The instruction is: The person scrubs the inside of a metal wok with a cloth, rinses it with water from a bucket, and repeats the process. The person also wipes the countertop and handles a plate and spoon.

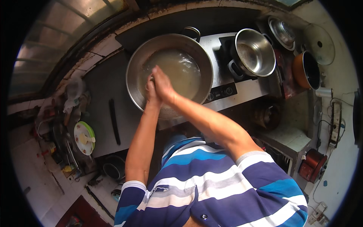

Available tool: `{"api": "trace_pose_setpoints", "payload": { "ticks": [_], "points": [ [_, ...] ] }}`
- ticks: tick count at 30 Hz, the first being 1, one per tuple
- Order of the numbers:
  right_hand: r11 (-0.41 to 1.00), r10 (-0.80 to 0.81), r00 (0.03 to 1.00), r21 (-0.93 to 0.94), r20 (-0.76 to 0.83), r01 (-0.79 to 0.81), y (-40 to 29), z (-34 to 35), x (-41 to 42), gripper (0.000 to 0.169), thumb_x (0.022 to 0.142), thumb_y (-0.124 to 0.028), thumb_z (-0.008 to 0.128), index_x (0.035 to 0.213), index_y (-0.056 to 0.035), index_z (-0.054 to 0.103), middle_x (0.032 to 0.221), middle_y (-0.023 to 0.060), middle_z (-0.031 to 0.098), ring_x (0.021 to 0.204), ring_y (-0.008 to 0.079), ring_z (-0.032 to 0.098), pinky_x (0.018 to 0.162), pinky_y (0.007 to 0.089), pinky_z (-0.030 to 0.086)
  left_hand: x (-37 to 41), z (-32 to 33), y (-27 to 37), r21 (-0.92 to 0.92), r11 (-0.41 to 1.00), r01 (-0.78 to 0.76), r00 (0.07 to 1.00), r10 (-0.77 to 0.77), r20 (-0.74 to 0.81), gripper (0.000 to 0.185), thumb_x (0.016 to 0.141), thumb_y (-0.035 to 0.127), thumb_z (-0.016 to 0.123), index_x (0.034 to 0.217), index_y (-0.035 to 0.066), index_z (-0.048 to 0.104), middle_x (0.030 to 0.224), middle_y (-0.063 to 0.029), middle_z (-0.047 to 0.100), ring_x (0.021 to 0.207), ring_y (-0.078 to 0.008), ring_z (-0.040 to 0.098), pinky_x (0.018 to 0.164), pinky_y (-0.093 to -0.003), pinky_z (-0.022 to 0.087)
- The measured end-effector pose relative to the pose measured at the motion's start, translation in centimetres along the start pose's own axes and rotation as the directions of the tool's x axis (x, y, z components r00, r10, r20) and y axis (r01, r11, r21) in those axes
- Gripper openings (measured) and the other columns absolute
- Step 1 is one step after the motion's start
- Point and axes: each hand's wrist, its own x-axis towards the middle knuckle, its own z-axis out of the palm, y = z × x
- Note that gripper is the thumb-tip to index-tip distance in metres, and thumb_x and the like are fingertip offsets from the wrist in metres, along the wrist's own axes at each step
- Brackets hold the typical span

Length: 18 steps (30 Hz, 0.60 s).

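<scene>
My left hand (151, 92) and my right hand (164, 85) are pressed together over a large metal wok (133, 85). The right palm lies across the left fingers, and something small may be between them, but the fingers hide it. Cloudy yellowish liquid (181, 76) fills the bottom of the wok beneath my hands, with light glinting on its surface. A looped handle (195, 31) rises at the wok's far rim. The wok sits on the left part of a steel gas stove (241, 92).
To the right stands a stainless steel pot (255, 52) with black handles. Beyond it are an orange pot (300, 71) and a glass lid (319, 44). A dark strip (114, 122) lies on the left counter, near a flowered plate (82, 143). Stove knobs (219, 93) face me.
</scene>
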Motion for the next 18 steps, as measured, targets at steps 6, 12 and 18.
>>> {"api": "trace_pose_setpoints", "payload": {
  "ticks": [6,12,18],
  "points": [
    [0.942,-0.145,0.980,-0.285,0.137,0.179,0.3,-1.9,-0.3,0.056,0.101,-0.036,0.035,0.144,-0.0011,0.041,0.150,0.0205,0.038,0.142,0.0341,0.032,0.116,0.0375,0.025,0.2,2.4,2.7,-0.118,0.982,0.147,0.983,-0.158,-0.097,0.045,0.098,0.038,0.045,0.125,0.005,0.057,0.119,-0.0072,0.059,0.112,-0.0185,0.055,0.097,-0.0320,0.044],
    [0.975,-0.155,0.988,-0.162,0.013,0.155,0.2,-0.4,-1.3,0.061,0.101,-0.042,0.032,0.145,-0.0006,0.039,0.151,0.0216,0.037,0.143,0.0338,0.030,0.116,0.0367,0.023,-0.8,0.0,1.0,-0.059,0.976,0.207,0.977,-0.203,0.070,0.044,0.100,0.039,0.040,0.120,0.004,0.058,0.115,-0.0051,0.059,0.104,-0.0176,0.056,0.091,-0.0303,0.046],
    [0.985,0.150,0.986,0.095,-0.072,-0.143,2.5,-5.8,5.0,0.063,0.100,-0.051,0.035,0.132,0.0001,0.054,0.128,0.0178,0.059,0.110,0.0300,0.060,0.098,0.0426,0.043,-2.1,3.6,4.6,0.096,0.995,0.023,0.976,-0.043,0.212,0.032,0.096,0.013,0.040,0.120,0.000,0.058,0.120,-0.0114,0.062,0.113,-0.0213,0.058,0.100,-0.0366,0.046]
  ]
}}
